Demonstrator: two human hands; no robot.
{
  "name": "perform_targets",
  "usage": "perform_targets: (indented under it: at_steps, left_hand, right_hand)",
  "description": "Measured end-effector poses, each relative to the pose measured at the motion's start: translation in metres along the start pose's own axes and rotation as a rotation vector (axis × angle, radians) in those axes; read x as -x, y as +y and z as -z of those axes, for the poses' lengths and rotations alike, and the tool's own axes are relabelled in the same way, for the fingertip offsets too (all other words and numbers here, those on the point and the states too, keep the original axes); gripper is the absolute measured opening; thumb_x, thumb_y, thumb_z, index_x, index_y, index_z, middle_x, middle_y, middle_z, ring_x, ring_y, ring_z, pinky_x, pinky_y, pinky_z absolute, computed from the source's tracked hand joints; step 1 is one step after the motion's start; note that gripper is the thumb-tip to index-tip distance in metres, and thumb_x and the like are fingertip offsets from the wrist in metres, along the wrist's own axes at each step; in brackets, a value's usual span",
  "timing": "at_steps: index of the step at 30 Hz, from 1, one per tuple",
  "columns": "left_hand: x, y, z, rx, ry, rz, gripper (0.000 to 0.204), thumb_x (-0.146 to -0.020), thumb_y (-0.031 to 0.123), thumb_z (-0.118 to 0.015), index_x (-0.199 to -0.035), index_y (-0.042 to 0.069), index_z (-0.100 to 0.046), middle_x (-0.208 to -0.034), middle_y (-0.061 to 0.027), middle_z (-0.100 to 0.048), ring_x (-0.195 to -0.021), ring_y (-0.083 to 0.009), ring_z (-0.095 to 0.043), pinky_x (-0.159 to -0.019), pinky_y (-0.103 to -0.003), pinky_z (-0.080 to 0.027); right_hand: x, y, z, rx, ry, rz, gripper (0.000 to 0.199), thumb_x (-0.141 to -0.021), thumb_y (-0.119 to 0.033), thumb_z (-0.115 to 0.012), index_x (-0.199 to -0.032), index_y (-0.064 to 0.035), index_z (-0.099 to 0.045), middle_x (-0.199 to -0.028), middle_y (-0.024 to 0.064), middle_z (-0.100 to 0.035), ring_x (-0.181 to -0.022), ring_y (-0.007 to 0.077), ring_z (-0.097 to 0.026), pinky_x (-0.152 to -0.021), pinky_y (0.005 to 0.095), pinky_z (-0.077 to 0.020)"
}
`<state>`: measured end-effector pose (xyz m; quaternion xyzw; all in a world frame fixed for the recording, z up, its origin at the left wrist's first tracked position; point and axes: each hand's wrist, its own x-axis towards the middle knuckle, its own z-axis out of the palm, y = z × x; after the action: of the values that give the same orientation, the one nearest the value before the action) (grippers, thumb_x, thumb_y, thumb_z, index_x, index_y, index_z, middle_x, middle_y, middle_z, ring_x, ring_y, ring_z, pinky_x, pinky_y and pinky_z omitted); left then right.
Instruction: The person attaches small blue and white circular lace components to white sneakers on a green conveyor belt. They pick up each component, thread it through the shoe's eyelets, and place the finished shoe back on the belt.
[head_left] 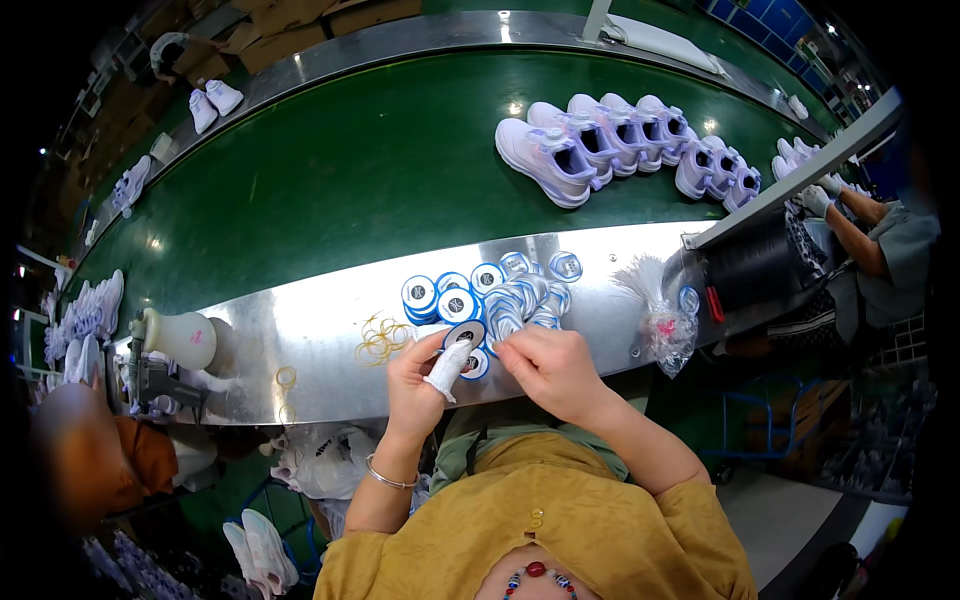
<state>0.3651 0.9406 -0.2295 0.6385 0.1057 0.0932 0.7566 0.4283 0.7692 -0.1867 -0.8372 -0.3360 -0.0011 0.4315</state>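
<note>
Head cam, center frame: left hand (415, 385), w/ a white-wrapped finger, pinched a round blue-white tag (466, 334) at the metal desk (300, 330) edge; right hand (548, 368) gripped its string side. Tags looked light, thin, prob bendy, so best held by the rim.

Left hand (415, 385), right hand (548, 368) pinching round blue-white tags (468, 345), metal ledge (300, 335), green belt (350, 170)
</note>
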Motion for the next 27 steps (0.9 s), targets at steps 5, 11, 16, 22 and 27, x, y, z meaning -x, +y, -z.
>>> perform_targets:
  at_steps: [5, 11, 16, 22, 27]
  left_hand:
    - [0.001, 0.002, -0.004, -0.153, -0.045, -0.089, 0.023, -0.084, 0.001, -0.064, -0.107, -0.002, -0.065, -0.095, -0.0078, -0.062, -0.079, -0.0124, -0.061, -0.068, -0.023, -0.049]
    - [0.004, 0.005, -0.007, -0.29, -0.028, -0.225, 0.031, -0.078, -0.006, -0.064, -0.107, 0.003, -0.067, -0.096, -0.0102, -0.06, -0.085, -0.0166, -0.06, -0.072, -0.025, -0.048]
    - [0.006, 0.014, -0.01, -0.438, -0.037, -0.324, 0.034, -0.075, -0.006, -0.065, -0.107, 0.006, -0.068, -0.096, -0.0118, -0.061, -0.084, -0.0213, -0.061, -0.071, -0.027, -0.048]
    - [0.007, 0.018, -0.011, -0.541, -0.178, -0.424, 0.03, -0.078, -0.001, -0.064, -0.107, 0.005, -0.068, -0.099, -0.0125, -0.061, -0.087, -0.0228, -0.059, -0.077, -0.029, -0.046]
    - [-0.004, 0.014, -0.001, -0.277, -0.371, -0.207, 0.019, -0.083, 0.003, -0.061, -0.101, -0.001, -0.067, -0.094, -0.0099, -0.063, -0.086, -0.0178, -0.059, -0.077, -0.027, -0.046]
  right_hand:
    - [-0.002, -0.006, 0.007, -0.088, -0.134, -0.094, 0.022, -0.086, -0.019, -0.056, -0.071, -0.0031, -0.06, -0.067, 0.0153, -0.059, -0.064, 0.0345, -0.058, -0.055, 0.0421, -0.0434]
    - [-0.004, -0.008, 0.01, -0.156, -0.259, -0.248, 0.027, -0.086, -0.024, -0.053, -0.071, -0.0022, -0.061, -0.067, 0.0177, -0.059, -0.066, 0.0374, -0.058, -0.058, 0.0446, -0.0437]
    - [-0.003, -0.005, 0.007, -0.163, -0.246, -0.238, 0.026, -0.087, -0.022, -0.054, -0.071, -0.002, -0.059, -0.058, 0.0137, -0.054, -0.053, 0.0283, -0.054, -0.053, 0.035, -0.0415]
    - [-0.009, -0.002, 0.015, -0.196, -0.328, -0.268, 0.025, -0.087, -0.025, -0.052, -0.079, -0.0032, -0.062, -0.073, 0.0191, -0.061, -0.071, 0.0379, -0.059, -0.062, 0.0444, -0.0448]
    - [-0.005, 0.009, 0.025, -0.09, -0.435, -0.105, 0.022, -0.087, -0.025, -0.053, -0.085, -0.0054, -0.063, -0.076, 0.0154, -0.063, -0.072, 0.0349, -0.06, -0.064, 0.0419, -0.046]
